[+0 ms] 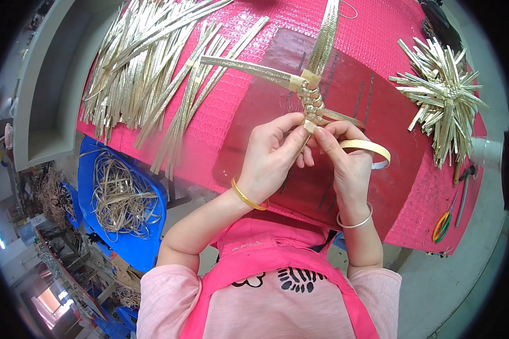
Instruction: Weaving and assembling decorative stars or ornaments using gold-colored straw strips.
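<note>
Fingers (296, 139) pinch taped gold strips (309, 126), left hand (267, 160) close beside right hand (350, 169)

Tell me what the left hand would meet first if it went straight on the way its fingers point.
The left hand would first meet the pale tape it pinches, then probably the right hand; depth is unclear.

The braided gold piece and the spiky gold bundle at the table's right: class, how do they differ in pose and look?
The braided gold piece is held by the left hand and right hand; the spiky gold bundle lies untouched on the pink-covered table.
The braided gold piece has a tight plait with a few long tails; the spiky gold bundle's many strips splay outward.
Both are shiny gold strips.
</note>
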Motion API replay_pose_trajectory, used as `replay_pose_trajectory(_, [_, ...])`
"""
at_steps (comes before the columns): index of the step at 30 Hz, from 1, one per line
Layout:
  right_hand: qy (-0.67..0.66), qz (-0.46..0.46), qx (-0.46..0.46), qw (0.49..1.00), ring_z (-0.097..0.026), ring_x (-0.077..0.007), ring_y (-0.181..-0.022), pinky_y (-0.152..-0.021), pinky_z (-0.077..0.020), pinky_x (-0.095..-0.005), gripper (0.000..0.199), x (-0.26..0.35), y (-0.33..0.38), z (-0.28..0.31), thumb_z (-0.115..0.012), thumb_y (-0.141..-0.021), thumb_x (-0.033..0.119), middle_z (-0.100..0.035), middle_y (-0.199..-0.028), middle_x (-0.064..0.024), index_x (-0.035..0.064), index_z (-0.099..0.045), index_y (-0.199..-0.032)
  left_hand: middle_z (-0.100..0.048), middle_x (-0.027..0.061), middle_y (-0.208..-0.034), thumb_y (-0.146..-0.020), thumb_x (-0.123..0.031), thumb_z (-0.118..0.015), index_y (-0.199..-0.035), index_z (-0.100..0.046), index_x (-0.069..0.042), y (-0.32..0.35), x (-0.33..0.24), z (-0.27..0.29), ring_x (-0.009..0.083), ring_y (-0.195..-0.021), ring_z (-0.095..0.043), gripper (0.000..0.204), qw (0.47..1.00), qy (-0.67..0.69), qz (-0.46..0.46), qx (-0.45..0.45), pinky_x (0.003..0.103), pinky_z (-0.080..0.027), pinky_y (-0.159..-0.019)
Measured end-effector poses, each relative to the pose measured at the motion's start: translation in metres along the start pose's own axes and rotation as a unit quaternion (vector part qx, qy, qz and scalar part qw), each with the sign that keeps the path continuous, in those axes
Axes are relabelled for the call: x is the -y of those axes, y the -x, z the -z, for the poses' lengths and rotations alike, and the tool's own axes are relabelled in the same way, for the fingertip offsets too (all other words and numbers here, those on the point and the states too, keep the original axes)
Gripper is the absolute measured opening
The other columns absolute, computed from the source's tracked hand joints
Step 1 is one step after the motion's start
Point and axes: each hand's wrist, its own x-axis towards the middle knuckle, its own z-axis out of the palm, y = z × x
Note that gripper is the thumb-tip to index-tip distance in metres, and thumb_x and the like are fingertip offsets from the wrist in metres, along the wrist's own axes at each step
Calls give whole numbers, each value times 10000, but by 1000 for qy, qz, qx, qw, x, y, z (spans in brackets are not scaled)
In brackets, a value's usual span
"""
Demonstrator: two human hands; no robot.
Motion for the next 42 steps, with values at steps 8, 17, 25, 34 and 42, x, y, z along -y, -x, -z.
replay_pose_trajectory(8, [33, 10, 34, 999, -477, -69, -508, -459, -380, -190, 106, 3, -2, -2, -575, -752, 44, -532, -613, -51, -23, -501, -718, -545, 65, -693, -833, -61, -422, -956, -495, 69, 5, -2, 0, 78, -526, -503, 193, 1000, -25, -12, -4, 180, -389, -454])
replay_pose_trajectory(17, [-18, 16, 56, 998, -499, -64, -669, -592, -391, -185, 183, -9, 9, 2, -565, -720, 3, -568, -747, -47, -44, -575, -896, -523, 103, -621, -825, -92, -461, -1191, -289, -14, -1, -6, 14, 115, -414, -489, 412, 902, 357, 81, 228, 180, -381, -367])
replay_pose_trajectory(25, [80, 155, -10, 985, -455, -76, -587, -521, -354, -201, 81, -9, 8, -1, -602, -691, 9, -530, -672, -32, -18, -573, -762, -554, 82, -799, -726, 15, -568, -954, -534, 27, 18, -22, 7, 116, -762, -545, 230, 989, -98, -102, 31, 208, -447, -661])
replay_pose_trajectory(34, [236, 248, 6, 940, -491, -118, -628, -559, -391, -227, 132, 7, 9, -3, -622, -690, 41, -583, -712, -48, 12, -596, -816, -560, 101, -773, -792, -42, -497, -955, -511, 48, 16, -21, 6, 153, -628, -567, 187, 989, 148, 8, -24, 230, -493, -548])
replay_pose_trajectory(42, [-248, -48, 49, 966, -541, -104, -740, -622, -434, -200, 133, -16, 8, -6, -594, -712, 29, -575, -802, -78, -32, -564, -826, -549, 68, -721, -738, -79, -587, -881, -483, 20, -4, -17, 30, 132, -594, -563, 203, 939, 216, 223, 151, 196, -466, -515])
